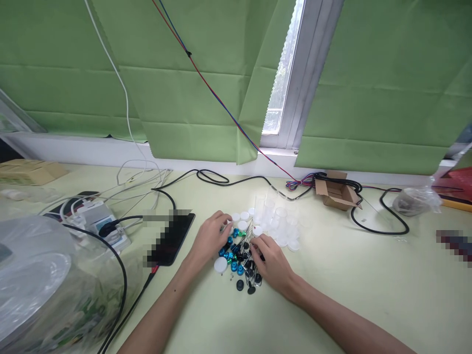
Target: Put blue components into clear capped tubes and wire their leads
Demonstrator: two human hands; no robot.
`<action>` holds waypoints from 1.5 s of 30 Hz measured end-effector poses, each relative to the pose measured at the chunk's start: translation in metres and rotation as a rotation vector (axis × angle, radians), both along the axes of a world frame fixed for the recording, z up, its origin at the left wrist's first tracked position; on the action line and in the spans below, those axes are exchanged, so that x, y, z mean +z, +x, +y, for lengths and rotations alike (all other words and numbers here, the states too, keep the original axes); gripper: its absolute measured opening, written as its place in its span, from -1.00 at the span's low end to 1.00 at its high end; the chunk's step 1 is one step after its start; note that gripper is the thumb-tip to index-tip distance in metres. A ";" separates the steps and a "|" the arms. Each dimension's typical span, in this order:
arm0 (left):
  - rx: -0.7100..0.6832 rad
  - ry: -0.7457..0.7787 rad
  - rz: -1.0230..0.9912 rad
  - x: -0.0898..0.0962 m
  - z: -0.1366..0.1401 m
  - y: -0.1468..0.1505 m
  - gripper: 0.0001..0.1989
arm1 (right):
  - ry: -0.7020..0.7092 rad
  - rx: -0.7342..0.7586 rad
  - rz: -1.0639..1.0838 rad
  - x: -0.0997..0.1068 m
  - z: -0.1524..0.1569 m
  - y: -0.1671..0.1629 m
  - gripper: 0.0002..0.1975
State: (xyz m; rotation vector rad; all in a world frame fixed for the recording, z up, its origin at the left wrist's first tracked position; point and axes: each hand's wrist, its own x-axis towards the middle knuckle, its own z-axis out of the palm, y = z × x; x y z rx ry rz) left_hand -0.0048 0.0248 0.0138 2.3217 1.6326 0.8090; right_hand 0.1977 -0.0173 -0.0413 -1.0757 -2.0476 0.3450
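Note:
A pile of small parts lies between my hands: blue metal pieces (pixel 234 266), black round-headed knobs (pixel 251 289) and thin metal rods. My left hand (pixel 212 235) is at the pile's left side, fingers curled closed beside the white round lids (pixel 242 225); what they pinch is hidden. On the right, my right hand (pixel 273 263) has its fingers bent in among the black knobs and rods, and its grip is too small to make out. Another white lid (pixel 220 265) lies just below my left fingers. Clear plastic cups (pixel 275 221) stand and lie behind the pile.
A black phone (pixel 175 241) with a cable lies to the left, near a power strip (pixel 106 226) and a large plastic-wrapped container (pixel 37 275). At the back right are an open cardboard box (pixel 336 194), black cables and a plastic bag (pixel 415 200).

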 end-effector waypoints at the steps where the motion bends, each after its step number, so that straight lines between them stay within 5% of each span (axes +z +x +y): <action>1: 0.101 -0.017 0.017 0.000 0.003 -0.005 -0.77 | -0.001 0.001 0.000 0.000 0.000 0.000 -0.84; 4: 0.209 -0.084 0.070 -0.001 0.010 -0.016 -0.79 | 0.003 0.000 0.005 0.000 0.000 0.000 -0.84; 22: 0.175 -0.149 0.071 -0.012 0.014 -0.021 -0.76 | 0.020 -0.011 -0.017 0.000 0.001 0.000 -0.85; 31: 0.036 0.009 -0.287 -0.002 -0.005 0.006 -0.68 | 0.005 -0.013 -0.018 0.001 0.000 0.000 -0.84; 45: -0.060 0.003 -0.391 -0.016 -0.018 0.006 -0.76 | -0.016 -0.034 0.003 0.000 0.000 -0.001 -0.86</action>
